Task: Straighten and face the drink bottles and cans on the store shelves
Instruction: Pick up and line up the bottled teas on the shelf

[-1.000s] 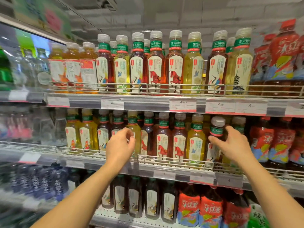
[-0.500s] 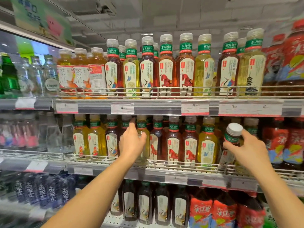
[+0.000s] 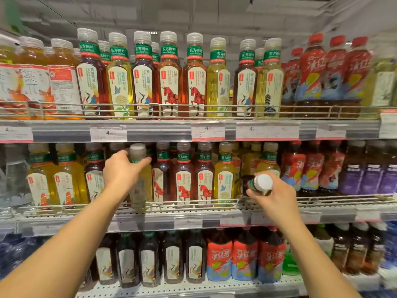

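Head view shows both hands at work on the middle shelf, behind its wire front rail [image 3: 193, 204]. The left hand [image 3: 122, 172] curls round the neck of a pale yellow plastic tea bottle with a white cap [image 3: 139, 190], which stands just behind the rail, slightly blurred. The right hand [image 3: 272, 195] grips a dark tea bottle with a white cap [image 3: 261, 183], tipped forward so the cap points at the camera, above the rail's right part.

Between the two hands, the red-horse and yellow bottles behind the rail already stand upright with labels forward. My judgement: the job is partway done; both held bottles still need seating, and whether the blurred red and purple bottles further right along the rail are faced I cannot tell.

Both held bottles look smooth, slim and full, with green neck bands.
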